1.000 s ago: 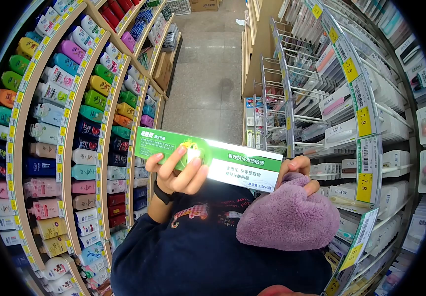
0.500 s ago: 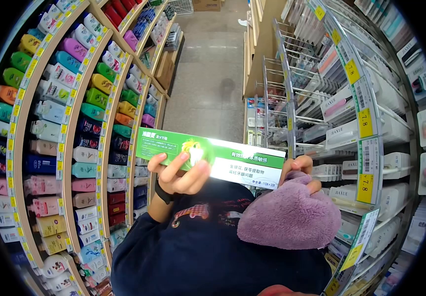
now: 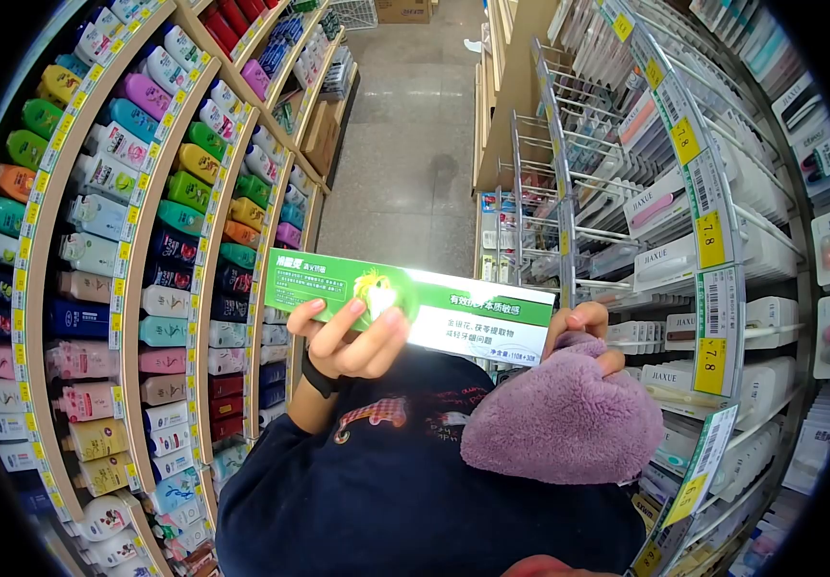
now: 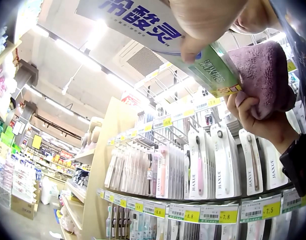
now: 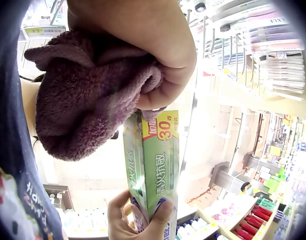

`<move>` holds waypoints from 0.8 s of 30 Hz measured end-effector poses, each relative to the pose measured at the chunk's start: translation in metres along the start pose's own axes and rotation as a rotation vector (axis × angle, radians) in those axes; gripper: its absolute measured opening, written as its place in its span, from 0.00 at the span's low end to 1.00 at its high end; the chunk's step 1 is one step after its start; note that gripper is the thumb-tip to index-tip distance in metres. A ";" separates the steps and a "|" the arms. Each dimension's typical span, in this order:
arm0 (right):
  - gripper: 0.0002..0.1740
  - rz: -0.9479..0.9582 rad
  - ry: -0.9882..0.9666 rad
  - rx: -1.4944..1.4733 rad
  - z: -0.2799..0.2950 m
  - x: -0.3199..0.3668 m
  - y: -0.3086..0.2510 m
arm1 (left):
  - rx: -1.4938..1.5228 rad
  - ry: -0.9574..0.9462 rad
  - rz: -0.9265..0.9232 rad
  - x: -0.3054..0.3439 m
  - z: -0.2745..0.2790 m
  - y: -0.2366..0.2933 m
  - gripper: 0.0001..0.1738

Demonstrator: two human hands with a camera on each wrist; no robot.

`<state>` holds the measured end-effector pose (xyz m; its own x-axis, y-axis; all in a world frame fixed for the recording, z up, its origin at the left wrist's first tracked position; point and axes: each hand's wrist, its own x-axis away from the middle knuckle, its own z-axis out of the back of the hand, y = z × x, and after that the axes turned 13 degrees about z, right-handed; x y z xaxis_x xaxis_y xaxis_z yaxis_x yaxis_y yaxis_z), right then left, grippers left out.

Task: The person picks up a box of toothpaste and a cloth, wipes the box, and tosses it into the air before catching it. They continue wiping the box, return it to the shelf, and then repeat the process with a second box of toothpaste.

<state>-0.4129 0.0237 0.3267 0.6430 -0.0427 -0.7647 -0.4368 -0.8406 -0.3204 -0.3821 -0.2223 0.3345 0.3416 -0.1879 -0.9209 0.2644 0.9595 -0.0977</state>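
A long green and white toothpaste box [image 3: 473, 322] is held level across the chest, its printed face towards the head camera. My left hand [image 3: 352, 338] grips its left part, fingers across the front; in the right wrist view the thumb lies on the box's green side [image 5: 160, 165]. Bunched in my right hand [image 3: 580, 335] is a fluffy purple cloth [image 3: 564, 418], which hangs below the fingers. The right fingertips are right at the box's other end. In the left wrist view the purple cloth [image 4: 260, 75] overlaps that end.
Shelves of shampoo bottles [image 3: 184, 192] line the left side. Hooks with packaged toothbrushes [image 3: 665, 260] and yellow price tags [image 3: 711, 236] stand close on the right. A grey aisle floor [image 3: 391, 144] runs ahead between them, with a cardboard box [image 3: 403, 10] at its far end.
The box and left hand have shifted very slightly, and the glare on the box has changed. Both hands keep their holds.
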 end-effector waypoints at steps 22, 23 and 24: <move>0.15 0.200 0.472 0.446 -0.012 -0.009 0.018 | -0.114 0.035 -0.028 0.003 0.000 -0.013 0.18; 0.15 0.204 0.488 0.454 -0.013 -0.008 0.019 | -0.114 0.035 -0.028 0.004 0.000 -0.013 0.18; 0.15 0.209 0.500 0.462 -0.013 -0.009 0.019 | -0.132 0.028 -0.031 0.005 0.001 -0.014 0.18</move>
<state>-0.4191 0.0015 0.3346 0.6796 -0.5138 -0.5236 -0.7335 -0.4773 -0.4839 -0.3834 -0.2364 0.3319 0.3092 -0.2134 -0.9267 0.1526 0.9730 -0.1731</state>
